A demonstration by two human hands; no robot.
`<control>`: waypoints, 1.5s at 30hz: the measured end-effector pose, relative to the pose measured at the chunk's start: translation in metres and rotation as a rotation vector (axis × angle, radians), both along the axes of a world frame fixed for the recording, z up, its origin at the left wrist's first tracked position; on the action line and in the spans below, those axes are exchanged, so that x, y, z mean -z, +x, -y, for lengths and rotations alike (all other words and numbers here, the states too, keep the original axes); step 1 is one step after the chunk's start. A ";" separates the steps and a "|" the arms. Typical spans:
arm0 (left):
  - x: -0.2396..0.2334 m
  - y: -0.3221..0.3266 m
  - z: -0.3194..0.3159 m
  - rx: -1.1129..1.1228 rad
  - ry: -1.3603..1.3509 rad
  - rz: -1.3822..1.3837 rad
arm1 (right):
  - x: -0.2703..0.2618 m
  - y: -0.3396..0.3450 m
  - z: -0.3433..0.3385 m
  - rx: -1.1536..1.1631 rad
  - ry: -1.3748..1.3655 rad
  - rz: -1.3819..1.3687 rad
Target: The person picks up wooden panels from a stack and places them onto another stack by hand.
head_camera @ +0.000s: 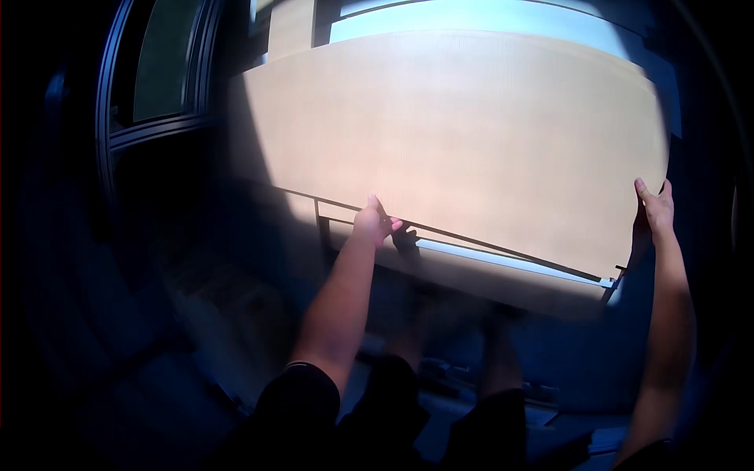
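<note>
A large, pale wood-look board (pixel 459 129) fills the upper middle of the view, tilted, with its near edge slanting down to the right. My left hand (pixel 371 222) grips that near edge, thumb up against the face and fingers below. At the right edge of the board, my right hand (pixel 657 206) has its thumb at the front, its other fingers partly hidden behind. Under the near edge a second wood-look panel (pixel 500 279) shows, with a white strip (pixel 495 253) between the two. A small fitting (pixel 612 281) sits at the near right corner.
A metal-framed window or door (pixel 106 129) stands at the left. Behind the board lie a bright pale surface (pixel 483 23) and an upright wood-look piece (pixel 291 26). My legs (pixel 500 359) are below, in deep shadow. Dim items on the floor are hard to make out.
</note>
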State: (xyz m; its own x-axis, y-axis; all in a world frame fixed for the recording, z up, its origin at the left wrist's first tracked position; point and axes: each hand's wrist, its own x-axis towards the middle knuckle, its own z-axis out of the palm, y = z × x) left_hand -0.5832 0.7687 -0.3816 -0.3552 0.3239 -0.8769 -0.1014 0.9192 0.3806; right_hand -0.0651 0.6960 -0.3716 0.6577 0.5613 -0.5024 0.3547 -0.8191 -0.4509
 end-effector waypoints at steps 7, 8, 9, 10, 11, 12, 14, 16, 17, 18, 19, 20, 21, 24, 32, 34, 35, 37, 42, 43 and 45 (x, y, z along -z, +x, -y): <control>-0.101 -0.051 0.094 0.424 -0.201 0.252 | -0.051 -0.084 0.109 -0.113 0.162 0.049; -0.126 -0.063 0.119 0.571 -0.309 0.190 | -0.068 -0.106 0.153 -0.304 0.177 0.153; -0.156 -0.078 0.149 0.647 -0.373 0.134 | -0.094 -0.132 0.209 -0.306 0.172 0.155; -0.184 -0.094 0.172 0.800 -0.417 0.103 | -0.124 -0.149 0.264 -0.296 0.061 0.016; -0.210 -0.109 0.192 0.843 -0.454 0.064 | -0.153 -0.169 0.315 -0.168 -0.120 -0.064; -0.232 -0.131 0.211 0.961 -0.469 0.010 | -0.184 -0.195 0.369 -0.077 -0.235 -0.079; -0.269 -0.166 0.229 1.170 -0.461 -0.033 | -0.245 -0.234 0.455 -0.011 -0.295 -0.139; -0.290 -0.190 0.227 1.253 -0.439 -0.024 | -0.289 -0.260 0.505 0.119 -0.441 -0.215; -0.299 -0.197 0.220 1.291 -0.400 -0.047 | -0.310 -0.272 0.526 0.185 -0.482 -0.256; -0.306 -0.198 0.208 1.440 -0.348 -0.106 | -0.329 -0.284 0.541 0.251 -0.478 -0.289; -0.309 -0.193 0.192 1.609 -0.301 -0.121 | -0.346 -0.290 0.551 0.321 -0.473 -0.326; -0.314 -0.185 0.177 1.451 -0.312 -0.013 | -0.361 -0.298 0.560 0.390 -0.443 -0.351; -0.320 -0.174 0.162 1.542 -0.289 -0.069 | -0.376 -0.307 0.567 0.463 -0.402 -0.378; -0.329 -0.119 0.105 1.674 0.243 -0.009 | -0.405 -0.334 0.577 0.658 -0.268 -0.439; -0.424 0.115 0.126 1.493 0.217 0.310 | -0.382 -0.369 0.622 1.029 0.013 -0.606; -0.438 0.164 0.158 1.587 0.207 0.235 | -0.356 -0.370 0.645 1.126 0.072 -0.640; -0.439 0.183 0.177 1.657 0.187 0.291 | -0.341 -0.368 0.660 1.179 0.107 -0.646; -0.436 0.222 0.211 2.009 0.429 0.257 | -0.314 -0.353 0.689 1.281 0.229 -0.619; -0.431 0.291 0.300 1.862 -0.024 0.141 | -0.332 -0.249 0.747 1.588 0.551 -0.508; -0.430 0.307 0.312 1.955 -0.094 0.156 | -0.351 -0.217 0.756 1.699 0.481 -0.492; -0.421 0.340 0.333 1.984 -0.145 0.156 | -0.394 -0.146 0.773 1.651 0.481 -0.490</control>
